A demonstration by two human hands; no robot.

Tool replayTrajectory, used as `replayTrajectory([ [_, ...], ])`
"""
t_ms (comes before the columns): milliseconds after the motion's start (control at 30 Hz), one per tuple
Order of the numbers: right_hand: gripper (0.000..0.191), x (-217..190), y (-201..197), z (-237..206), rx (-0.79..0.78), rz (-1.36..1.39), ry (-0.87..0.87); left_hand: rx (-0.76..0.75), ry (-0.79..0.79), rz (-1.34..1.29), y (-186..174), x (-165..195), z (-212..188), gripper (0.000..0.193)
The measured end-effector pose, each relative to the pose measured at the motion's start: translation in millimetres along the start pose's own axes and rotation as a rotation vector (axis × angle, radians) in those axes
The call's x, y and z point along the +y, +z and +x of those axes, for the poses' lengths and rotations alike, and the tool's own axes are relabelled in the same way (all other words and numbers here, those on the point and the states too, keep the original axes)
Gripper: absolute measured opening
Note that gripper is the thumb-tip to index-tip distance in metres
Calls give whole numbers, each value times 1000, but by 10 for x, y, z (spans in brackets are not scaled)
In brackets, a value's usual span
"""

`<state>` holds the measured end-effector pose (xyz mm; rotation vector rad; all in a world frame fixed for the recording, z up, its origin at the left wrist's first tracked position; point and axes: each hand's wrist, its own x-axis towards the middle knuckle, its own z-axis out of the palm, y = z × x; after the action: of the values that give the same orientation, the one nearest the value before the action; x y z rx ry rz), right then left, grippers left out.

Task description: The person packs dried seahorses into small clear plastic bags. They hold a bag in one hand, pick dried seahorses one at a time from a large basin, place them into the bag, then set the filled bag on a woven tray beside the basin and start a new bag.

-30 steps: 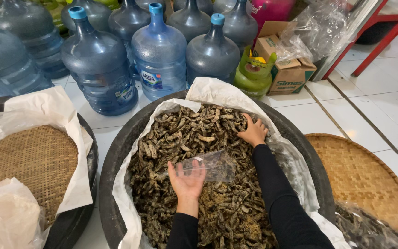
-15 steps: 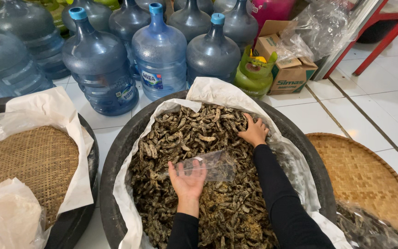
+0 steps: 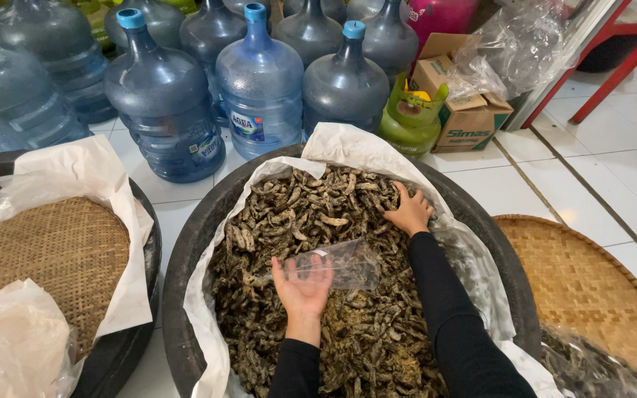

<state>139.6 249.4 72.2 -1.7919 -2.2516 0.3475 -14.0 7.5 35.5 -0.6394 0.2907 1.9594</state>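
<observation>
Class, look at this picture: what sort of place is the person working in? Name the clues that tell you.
Probably a small shop or storeroom for dried food. Clues: a big lined black tub heaped with dried pieces, large blue water jugs on the tiled floor, and woven bamboo trays alongside.

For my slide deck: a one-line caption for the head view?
Left hand holds a clear plastic bag while right hand rests on dried fish in a lined tub.
</observation>
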Motion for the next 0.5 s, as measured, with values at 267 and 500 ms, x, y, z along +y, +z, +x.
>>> replayTrajectory([
  [267,101,-10,-15,-12,-14,9,16,13,13,11,35,-8,-34,92],
  [500,102,-20,-31,-21,-16,20,21,19,9,16,47,-10,-49,92],
])
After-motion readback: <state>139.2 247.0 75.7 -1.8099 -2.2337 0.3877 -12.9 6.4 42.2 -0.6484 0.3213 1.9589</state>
